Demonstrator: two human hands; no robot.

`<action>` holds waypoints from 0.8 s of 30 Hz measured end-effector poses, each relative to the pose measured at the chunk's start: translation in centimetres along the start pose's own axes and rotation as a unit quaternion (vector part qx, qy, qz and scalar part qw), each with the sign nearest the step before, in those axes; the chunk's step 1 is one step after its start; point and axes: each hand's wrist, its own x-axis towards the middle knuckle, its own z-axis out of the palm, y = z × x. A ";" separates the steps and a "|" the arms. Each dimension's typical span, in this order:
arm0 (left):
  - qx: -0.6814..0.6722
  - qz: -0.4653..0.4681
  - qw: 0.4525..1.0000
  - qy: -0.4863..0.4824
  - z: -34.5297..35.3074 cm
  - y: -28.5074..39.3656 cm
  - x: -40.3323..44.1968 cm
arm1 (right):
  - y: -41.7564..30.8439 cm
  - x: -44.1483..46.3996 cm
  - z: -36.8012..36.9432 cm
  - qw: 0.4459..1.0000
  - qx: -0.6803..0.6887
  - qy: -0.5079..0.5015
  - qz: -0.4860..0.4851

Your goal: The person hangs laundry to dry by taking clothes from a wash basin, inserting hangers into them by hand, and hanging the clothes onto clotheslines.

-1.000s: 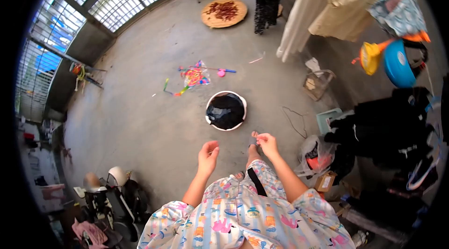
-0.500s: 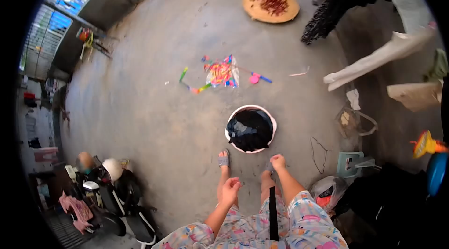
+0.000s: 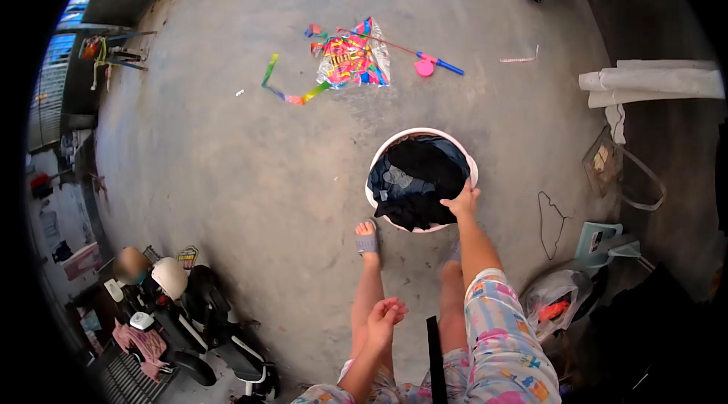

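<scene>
A white basin (image 3: 371,199) stands on the floor before my feet, filled with dark clothes (image 3: 432,165), mostly black and navy. My right hand (image 3: 462,201) reaches over the basin's right side. Its thumb is spread from its fingers, and it touches or hovers just over the black cloth by the rim; contact is hard to tell. My left hand (image 3: 385,318) hangs in front of my legs, short of the basin, its fingers loosely bent with nothing seen in them.
Beyond the basin lie a colourful plastic packet (image 3: 353,59), a rainbow strip (image 3: 296,99) and a toy fishing rod (image 3: 440,62). A wire hanger (image 3: 553,226), dustpan (image 3: 595,243) and plastic bag (image 3: 557,298) lie at right. A motorbike (image 3: 186,320) stands at lower left.
My right hand has moved forward to the basin's right side. The view has tilted down and come closer to the basin. My left hand stays near my legs.
</scene>
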 end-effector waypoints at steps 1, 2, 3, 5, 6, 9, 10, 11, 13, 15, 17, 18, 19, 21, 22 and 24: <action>0.002 -0.007 1.000 0.005 0.2 0.5 -0.1 | 0.0 0.9 -0.2 0.998 -0.066 -0.019 0.014; 0.002 -0.015 1.000 0.009 0.4 1.0 0.0 | -0.6 1.1 -0.7 0.996 -0.086 -0.010 -0.012; 0.000 -0.025 1.000 0.010 0.6 1.3 0.2 | -1.1 0.7 -1.7 0.993 -0.108 -0.002 -0.038; -0.004 -0.043 0.999 0.008 0.5 2.1 0.6 | -1.8 -0.3 -2.7 0.991 -0.110 0.001 -0.081; -0.019 -0.058 0.998 0.002 0.5 2.5 0.7 | -0.7 -0.5 -1.4 0.985 -0.065 0.052 -0.152; -0.051 -0.101 0.994 -0.009 1.4 4.2 1.1 | 0.8 -3.8 1.5 0.968 0.121 0.075 -0.209; -0.051 -0.117 0.992 -0.002 1.8 4.9 1.0 | 0.8 -6.5 1.2 0.968 0.142 0.080 -0.192; -0.050 -0.134 0.990 0.004 2.3 5.9 0.9 | 1.0 -9.2 0.5 0.973 0.137 0.068 -0.174; -0.040 -0.147 0.988 0.012 4.3 9.1 -0.4 | 0.1 -16.1 -4.0 0.970 0.130 0.092 -0.185; -0.027 -0.122 0.991 -0.036 5.5 10.6 -0.8 | 0.4 -22.1 -8.4 0.966 0.166 0.081 -0.180; -0.050 -0.058 0.986 -0.148 6.4 10.9 -1.6 | 1.2 -26.9 -12.1 0.957 0.254 -0.011 -0.140; -0.011 -0.057 0.983 -0.173 6.8 11.0 -2.6 | 1.5 -28.7 -13.6 0.954 0.250 -0.011 -0.162; 0.025 -0.053 0.978 -0.199 7.4 10.9 -3.5 | 1.9 -29.7 -14.9 0.951 0.245 -0.011 -0.187; 0.082 -0.036 0.978 -0.187 9.6 10.3 -5.3 | 2.4 -30.3 -17.6 0.941 0.234 -0.011 -0.244; 0.056 -0.030 0.991 -0.116 11.4 9.9 -6.2 | 3.5 -29.6 -17.7 0.938 0.217 -0.002 -0.270; -0.003 -0.009 0.995 -0.097 11.9 6.4 -4.7 | 4.5 -28.9 -19.6 0.944 0.172 -0.050 -0.279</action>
